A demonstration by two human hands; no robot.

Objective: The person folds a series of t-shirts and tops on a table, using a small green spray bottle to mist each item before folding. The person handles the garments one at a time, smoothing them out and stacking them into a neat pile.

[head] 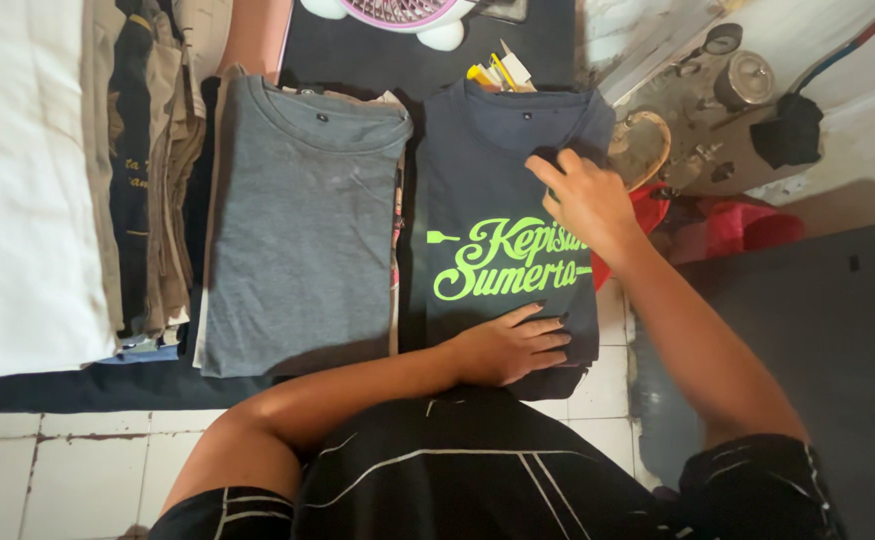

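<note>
My left hand [510, 347] lies flat, fingers spread, on the folded navy shirt [503, 170]; my right hand [586, 198], at one o'clock, presses its shoulder open-fingered. Tiled floor [78, 470] below.

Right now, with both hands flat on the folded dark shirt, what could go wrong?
The navy shirt lies atop a stack, and the left hand presses its near edge, so the layers may slide apart. The right hand works close to clutter at the shirt's right side, which could snag the fabric.
</note>
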